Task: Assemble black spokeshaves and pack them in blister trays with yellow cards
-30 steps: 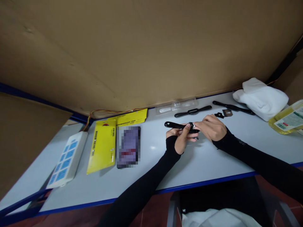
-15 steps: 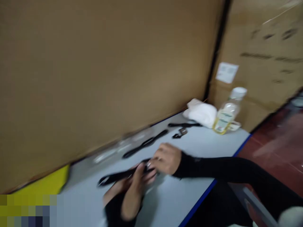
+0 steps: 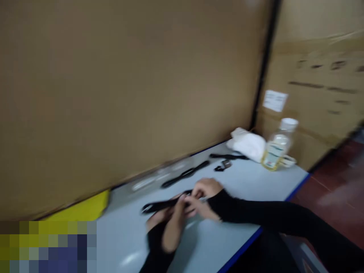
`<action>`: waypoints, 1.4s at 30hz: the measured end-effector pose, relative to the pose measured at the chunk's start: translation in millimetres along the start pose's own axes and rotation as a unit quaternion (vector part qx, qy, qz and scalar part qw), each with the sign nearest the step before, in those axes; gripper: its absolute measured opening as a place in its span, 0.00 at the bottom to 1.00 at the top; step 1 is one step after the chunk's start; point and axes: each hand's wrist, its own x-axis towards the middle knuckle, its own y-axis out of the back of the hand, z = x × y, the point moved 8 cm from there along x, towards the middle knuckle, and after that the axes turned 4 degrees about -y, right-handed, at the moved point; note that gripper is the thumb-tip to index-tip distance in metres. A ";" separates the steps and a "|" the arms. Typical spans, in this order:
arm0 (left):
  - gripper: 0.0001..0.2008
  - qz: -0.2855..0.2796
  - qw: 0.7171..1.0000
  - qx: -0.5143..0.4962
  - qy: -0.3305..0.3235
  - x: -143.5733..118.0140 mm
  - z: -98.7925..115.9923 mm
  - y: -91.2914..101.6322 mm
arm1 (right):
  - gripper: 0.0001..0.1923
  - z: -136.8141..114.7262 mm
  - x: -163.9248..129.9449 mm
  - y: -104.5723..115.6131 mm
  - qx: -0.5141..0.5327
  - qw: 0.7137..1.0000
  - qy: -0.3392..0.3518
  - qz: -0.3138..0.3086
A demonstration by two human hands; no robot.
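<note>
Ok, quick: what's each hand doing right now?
Left hand: closed on the long black tool.
Right hand: fingers pinched at the same tool's near end; blur hides the exact grip.

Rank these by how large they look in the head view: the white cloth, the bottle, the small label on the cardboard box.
1. white cloth
2. bottle, close to the cloth, so this order is unsure
3. label, smallest; it is farther away and blurred

black tool (image 3: 162, 206), white cloth (image 3: 248, 145), yellow card (image 3: 81, 209)

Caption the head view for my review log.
Both hands, left hand and right hand, grip a black tool over the table.
</note>
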 end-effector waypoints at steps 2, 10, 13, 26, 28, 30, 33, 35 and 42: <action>0.27 0.043 0.998 -0.026 0.027 -6.5 -7.2 3.4 | 0.07 -1.8 0.4 15.0 0.078 0.995 0.033 0.057; 0.33 0.025 0.992 -0.118 0.043 -3.7 -2.4 -8.7 | 0.02 -23.2 5.0 26.9 0.034 0.963 0.255 0.076; 0.32 0.013 0.992 -0.119 0.045 -6.4 -3.0 -9.1 | 0.06 -27.2 5.5 26.0 0.021 0.968 0.245 0.048; 0.29 0.040 0.989 -0.117 0.082 -7.5 -2.2 -12.5 | 0.09 -28.2 12.5 27.4 0.003 0.973 0.225 0.057; 0.29 0.049 0.988 -0.119 0.086 -7.2 -2.4 -12.0 | 0.11 -33.1 9.6 25.9 -0.046 0.955 0.285 0.073; 0.30 0.052 0.988 -0.117 0.089 -6.8 -2.5 -11.9 | 0.13 -37.0 6.3 24.3 -0.101 0.938 0.321 0.088; 0.28 0.044 0.990 -0.108 0.084 -6.3 -2.3 -13.0 | 0.15 -44.6 -0.8 26.1 -0.159 0.913 0.356 0.120; 0.27 0.043 0.991 -0.099 0.078 -6.7 -2.1 -12.6 | 0.15 -48.6 -5.0 27.7 -0.173 0.902 0.374 0.128; 0.25 0.048 0.995 -0.066 0.054 -9.1 4.9 -8.5 | 0.13 -37.9 7.4 29.4 -0.055 0.961 0.266 0.044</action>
